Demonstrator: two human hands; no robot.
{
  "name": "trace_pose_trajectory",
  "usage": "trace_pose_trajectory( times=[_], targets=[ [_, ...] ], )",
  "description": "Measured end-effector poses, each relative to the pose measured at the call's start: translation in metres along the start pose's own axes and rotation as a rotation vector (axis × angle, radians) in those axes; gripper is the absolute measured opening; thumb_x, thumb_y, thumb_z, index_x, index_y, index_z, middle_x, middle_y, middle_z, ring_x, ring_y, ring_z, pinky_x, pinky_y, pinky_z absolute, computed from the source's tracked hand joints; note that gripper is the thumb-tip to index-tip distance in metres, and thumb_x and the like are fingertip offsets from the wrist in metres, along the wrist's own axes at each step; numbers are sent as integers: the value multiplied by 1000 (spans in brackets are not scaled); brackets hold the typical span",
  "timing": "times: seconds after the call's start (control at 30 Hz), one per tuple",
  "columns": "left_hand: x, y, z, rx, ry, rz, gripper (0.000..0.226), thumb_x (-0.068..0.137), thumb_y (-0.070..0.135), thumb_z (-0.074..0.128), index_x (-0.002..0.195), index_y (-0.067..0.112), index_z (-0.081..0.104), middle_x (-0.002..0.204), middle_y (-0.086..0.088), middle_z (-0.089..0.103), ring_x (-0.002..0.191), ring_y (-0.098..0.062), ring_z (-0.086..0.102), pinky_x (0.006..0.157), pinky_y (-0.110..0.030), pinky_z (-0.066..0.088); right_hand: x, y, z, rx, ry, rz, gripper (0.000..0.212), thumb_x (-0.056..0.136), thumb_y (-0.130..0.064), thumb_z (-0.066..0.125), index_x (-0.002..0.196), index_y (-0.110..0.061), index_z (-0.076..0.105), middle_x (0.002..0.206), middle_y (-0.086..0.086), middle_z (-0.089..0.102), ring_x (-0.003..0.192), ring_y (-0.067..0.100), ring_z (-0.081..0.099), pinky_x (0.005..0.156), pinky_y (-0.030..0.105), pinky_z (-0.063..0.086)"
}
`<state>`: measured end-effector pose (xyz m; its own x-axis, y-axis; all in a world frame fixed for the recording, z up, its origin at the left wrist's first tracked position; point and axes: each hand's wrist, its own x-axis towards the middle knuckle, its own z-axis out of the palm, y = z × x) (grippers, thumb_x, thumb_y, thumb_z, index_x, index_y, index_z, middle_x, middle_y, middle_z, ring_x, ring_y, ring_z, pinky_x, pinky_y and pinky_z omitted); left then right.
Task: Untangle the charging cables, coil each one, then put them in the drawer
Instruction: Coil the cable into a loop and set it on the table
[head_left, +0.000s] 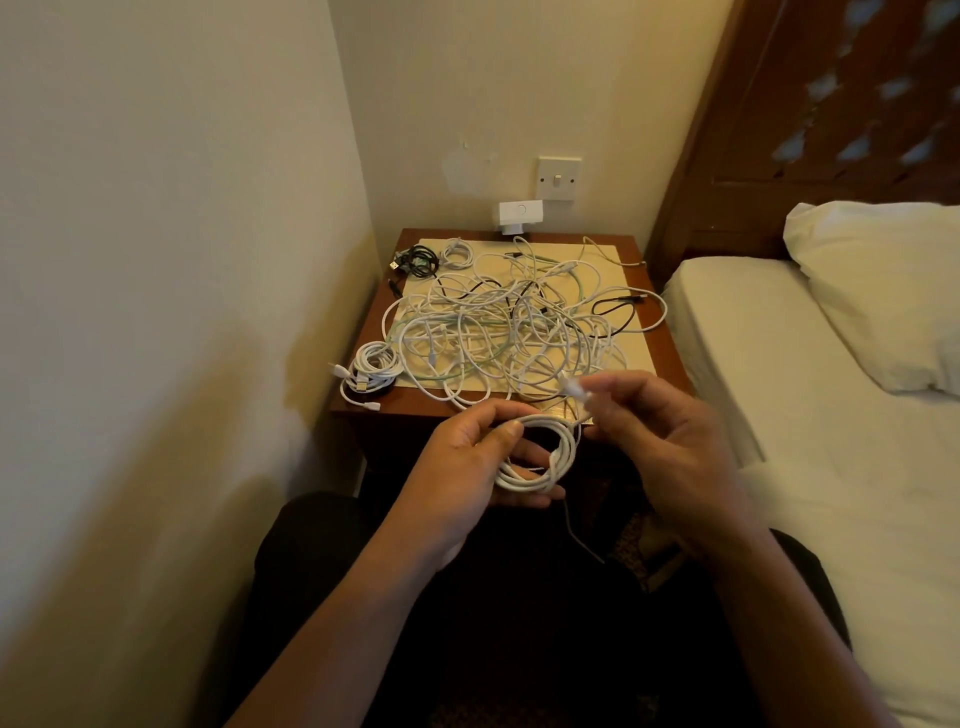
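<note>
A big tangle of white, pale green and black charging cables (519, 332) covers the bedside table (670, 358). In front of the table, my left hand (467, 467) holds a coiled white cable (545, 457), thumb pressing the loops against my fingers. My right hand (670, 441) pinches that cable's free plug end (574, 387) just above the coil. Three coiled bundles lie on the table: white ones at the front left corner (369, 371) and at the back (456, 252), and a black one at the back left (415, 260). No drawer is visible.
A bed with a white sheet (831, 415) and pillow (883, 280) stands close on the right, under a dark wooden headboard (831, 104). Walls close in the left and back. A white adapter (519, 214) and a wall switch (559, 179) sit behind the table. My dark-clothed legs fill the foreground.
</note>
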<state>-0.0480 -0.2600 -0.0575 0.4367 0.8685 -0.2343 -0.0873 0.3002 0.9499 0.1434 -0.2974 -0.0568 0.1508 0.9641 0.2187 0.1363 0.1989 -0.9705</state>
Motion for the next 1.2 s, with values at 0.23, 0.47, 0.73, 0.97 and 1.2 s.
trace_pose_trajectory(
  times=[0.23, 0.47, 0.73, 0.97, 1.2],
  targets=[
    [3, 5, 5, 12, -47, 12, 29, 111, 20, 38, 119, -4, 53, 101, -25, 71, 75, -41, 73, 61, -34, 60, -2, -11, 2, -611, -101, -231, 22, 90, -16, 78, 108, -27, 77, 97, -15, 64, 90, 5, 63, 72, 18, 50],
    [-2, -2, 1, -21, -39, -24, 28, 110, 22, 44, 118, 5, 64, 116, -27, 66, 81, -44, 74, 62, -33, 61, -1, -10, 9, -654, -57, 6, 17, 90, -35, 77, 104, -34, 68, 88, -15, 68, 79, -1, 65, 65, 13, 48],
    [-4, -1, 4, -30, -23, -21, 34, 110, 27, 42, 121, 15, 72, 102, -22, 68, 94, -47, 73, 77, -43, 63, -5, -8, 12, -547, 52, 14, 10, 87, -26, 82, 85, -28, 72, 74, -7, 70, 68, 6, 66, 58, 12, 46],
    [-3, -3, 3, -35, -14, -38, 30, 107, 15, 46, 120, 11, 73, 117, -10, 75, 105, -34, 73, 92, -48, 60, -10, -5, 12, -390, 107, 53, 17, 79, -25, 87, 84, -24, 70, 75, -4, 72, 66, 6, 67, 57, 13, 49],
    [4, -5, -1, -723, 20, -183, 36, 88, -1, 61, 123, 7, 61, 118, -21, 73, 102, -29, 74, 90, -49, 59, -13, 5, 14, 16, -6, 283, 20, 96, -16, 70, 115, -22, 71, 102, 2, 79, 95, 19, 77, 90, 45, 61]
  ],
)
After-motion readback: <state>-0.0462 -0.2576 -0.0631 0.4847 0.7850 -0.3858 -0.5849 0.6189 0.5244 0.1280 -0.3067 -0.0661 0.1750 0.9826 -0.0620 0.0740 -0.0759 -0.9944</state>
